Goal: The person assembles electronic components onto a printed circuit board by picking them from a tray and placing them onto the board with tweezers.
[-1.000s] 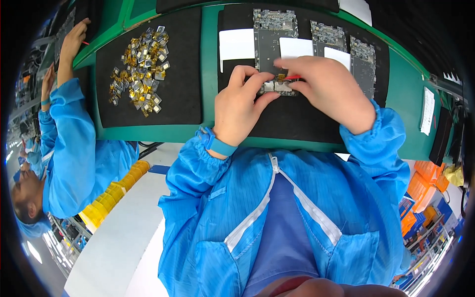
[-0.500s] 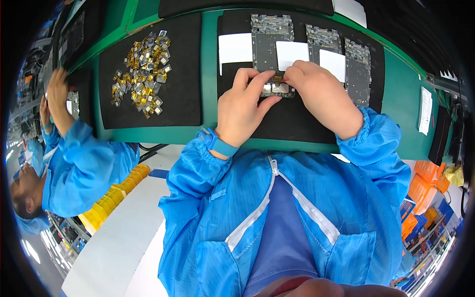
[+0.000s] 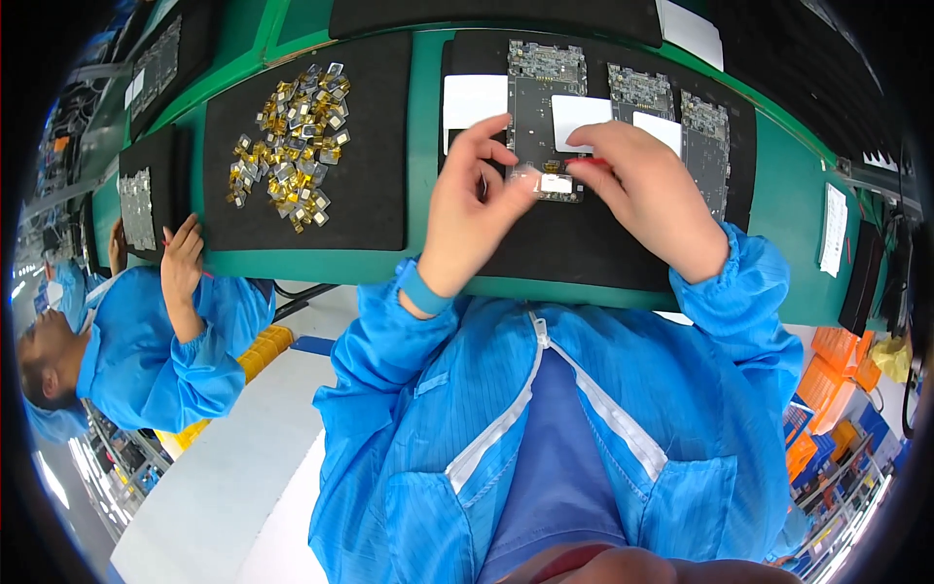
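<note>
Your left hand [image 3: 472,201] has loosened from the circuit board [image 3: 530,119], its fingers spread and holding nothing, thumb over the lower end. Your right hand [image 3: 642,185] pinches a slim red tool [image 3: 591,161] beside it. The board lies on the black mat [image 3: 564,243].

1. Plain black rectangular mat [image 3: 564,243].
2. On the mat: dark grey rectangular circuit boards [image 3: 530,117], far ends speckled silver; white rectangular sheets [image 3: 581,122].
3. Left of the mat: small flat gold-and-silver parts [image 3: 309,107].
4. Under the mat: green tabletop [image 3: 788,204].
5. Nearer than the mat: blue, finely striped fabric jacket [image 3: 662,389].
</note>
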Demonstrator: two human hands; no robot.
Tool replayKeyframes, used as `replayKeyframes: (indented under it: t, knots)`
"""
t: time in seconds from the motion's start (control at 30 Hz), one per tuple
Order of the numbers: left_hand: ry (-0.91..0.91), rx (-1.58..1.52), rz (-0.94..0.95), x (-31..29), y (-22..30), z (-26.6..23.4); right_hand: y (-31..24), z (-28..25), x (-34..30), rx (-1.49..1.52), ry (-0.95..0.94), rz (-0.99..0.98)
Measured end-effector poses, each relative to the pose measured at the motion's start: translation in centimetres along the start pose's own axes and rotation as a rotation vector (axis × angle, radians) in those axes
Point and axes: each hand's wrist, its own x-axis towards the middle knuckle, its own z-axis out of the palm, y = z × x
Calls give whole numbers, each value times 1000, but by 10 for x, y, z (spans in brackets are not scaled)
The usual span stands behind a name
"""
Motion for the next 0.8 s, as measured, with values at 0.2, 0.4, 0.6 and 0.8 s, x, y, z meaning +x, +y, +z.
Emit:
replayKeyframes:
  t: [0.2,0.4,0.6,0.8]
  knots:
    - [-16,-901,-347,4,15,6,-35,0,-5,415,-74,170]
    - [-42,-796,-281,-5,26,14,-38,2,-3,333,8,241]
    - [-110,-872,-231,-8,30,17,-25,8,-2,378,-46,244]
    - [-74,-830,-163,-3,21,14,-16,13,0,536,95,243]
